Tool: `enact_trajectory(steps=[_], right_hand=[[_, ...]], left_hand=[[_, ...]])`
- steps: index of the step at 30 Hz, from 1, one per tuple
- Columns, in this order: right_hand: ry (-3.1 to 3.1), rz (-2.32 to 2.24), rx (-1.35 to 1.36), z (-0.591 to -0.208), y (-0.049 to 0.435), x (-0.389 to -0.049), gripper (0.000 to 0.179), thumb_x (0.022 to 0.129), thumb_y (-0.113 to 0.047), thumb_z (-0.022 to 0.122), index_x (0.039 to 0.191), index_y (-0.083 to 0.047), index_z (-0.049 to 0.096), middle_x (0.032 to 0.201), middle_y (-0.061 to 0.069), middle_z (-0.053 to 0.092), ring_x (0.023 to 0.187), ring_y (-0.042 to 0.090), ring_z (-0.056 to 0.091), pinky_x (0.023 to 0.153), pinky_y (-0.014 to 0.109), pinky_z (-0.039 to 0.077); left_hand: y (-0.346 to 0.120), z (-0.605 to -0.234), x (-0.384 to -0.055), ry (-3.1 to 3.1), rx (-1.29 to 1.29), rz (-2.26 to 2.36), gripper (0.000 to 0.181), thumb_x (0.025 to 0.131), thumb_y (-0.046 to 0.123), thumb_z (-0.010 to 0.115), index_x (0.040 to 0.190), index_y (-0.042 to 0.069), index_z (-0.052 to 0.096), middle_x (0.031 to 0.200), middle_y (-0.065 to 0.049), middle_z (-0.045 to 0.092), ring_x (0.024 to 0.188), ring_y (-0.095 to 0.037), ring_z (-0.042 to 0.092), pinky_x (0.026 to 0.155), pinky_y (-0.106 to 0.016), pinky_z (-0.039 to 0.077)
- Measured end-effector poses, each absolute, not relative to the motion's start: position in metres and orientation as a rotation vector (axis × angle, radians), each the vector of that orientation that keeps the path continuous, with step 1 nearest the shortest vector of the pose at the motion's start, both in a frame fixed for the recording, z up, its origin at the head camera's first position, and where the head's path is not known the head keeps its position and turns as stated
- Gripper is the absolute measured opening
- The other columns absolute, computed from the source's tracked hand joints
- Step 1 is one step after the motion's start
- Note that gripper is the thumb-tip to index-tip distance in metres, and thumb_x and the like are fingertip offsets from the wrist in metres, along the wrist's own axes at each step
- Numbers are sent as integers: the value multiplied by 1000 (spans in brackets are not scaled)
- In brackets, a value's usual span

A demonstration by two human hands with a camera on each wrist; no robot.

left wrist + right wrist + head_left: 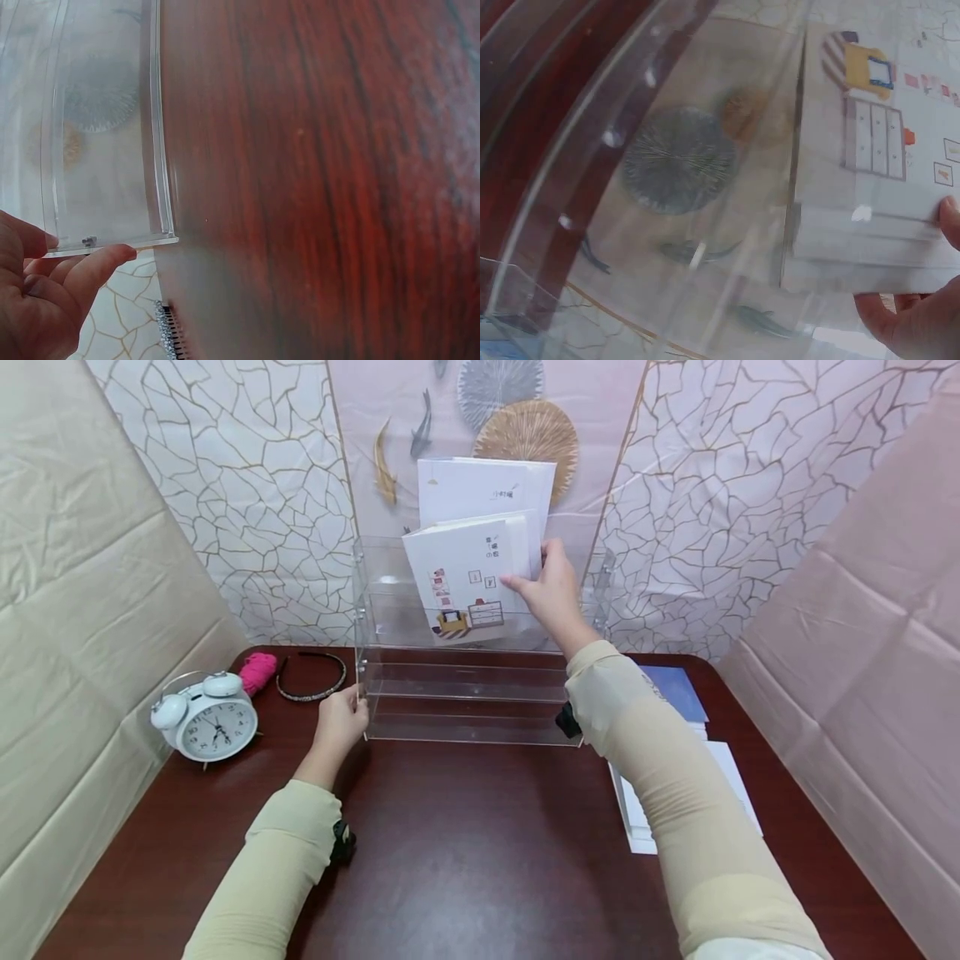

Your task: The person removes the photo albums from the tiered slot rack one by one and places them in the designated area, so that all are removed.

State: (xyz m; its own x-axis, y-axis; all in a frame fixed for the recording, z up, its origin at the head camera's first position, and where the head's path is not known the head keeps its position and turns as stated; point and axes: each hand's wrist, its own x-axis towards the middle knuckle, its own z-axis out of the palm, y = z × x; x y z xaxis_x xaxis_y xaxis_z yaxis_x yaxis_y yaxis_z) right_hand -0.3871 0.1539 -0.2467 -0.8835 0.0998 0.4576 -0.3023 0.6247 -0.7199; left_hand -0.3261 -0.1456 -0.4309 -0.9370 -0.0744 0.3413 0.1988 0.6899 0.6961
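My right hand grips two white books near their right edge, thumb in front and fingers behind. The front book has a drawn cabinet and yellow armchair on its cover; the second white book stands up behind it. Both are at the upper tier of a clear acrylic tiered rack, tilted a little; whether they rest on it I cannot tell. Down at the rack's lower left, my left hand pinches the clear side panel, as the left wrist view shows with thumb and fingers on the panel edge.
Left of the rack are a white twin-bell alarm clock, a pink yarn bundle and a dark glittery headband. To the right, partly behind my right arm, lie a blue book and white books. A patterned curtain hangs behind.
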Motion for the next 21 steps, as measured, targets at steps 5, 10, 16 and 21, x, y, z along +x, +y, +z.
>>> enact_trajectory(steps=[5,10,16,21], right_hand=[[-2324,1234,198,-234,152,-390,54,74,-12,79,113,-1,43,110,14,58,100,23,53,89,29,40],[-2253,1319,227,-223,155,-390,53,75,-4,76,115,1,42,110,15,56,102,22,52,89,26,40],[-2170,1434,265,-217,164,-390,53,77,2,73,118,2,38,113,14,54,105,20,51,90,24,39],[-2091,1565,288,-216,172,-387,52,78,4,70,117,-2,36,118,14,53,108,20,51,91,24,40]], left_hand=[[-147,-432,-326,-2553,-92,-1107,33,87,1,52,117,-6,62,72,-17,67,61,-24,56,65,-42,47],[-147,-430,-328,-2558,-88,-1117,34,87,2,52,119,-6,61,61,-12,62,53,-19,50,64,-41,47],[-147,-429,-328,-2559,-80,-1116,33,87,2,53,117,-6,62,51,-6,55,51,-16,45,65,-41,47],[-147,-430,-327,-2558,-77,-1112,33,87,2,53,117,-6,62,51,-6,55,50,-17,44,63,-41,46]])
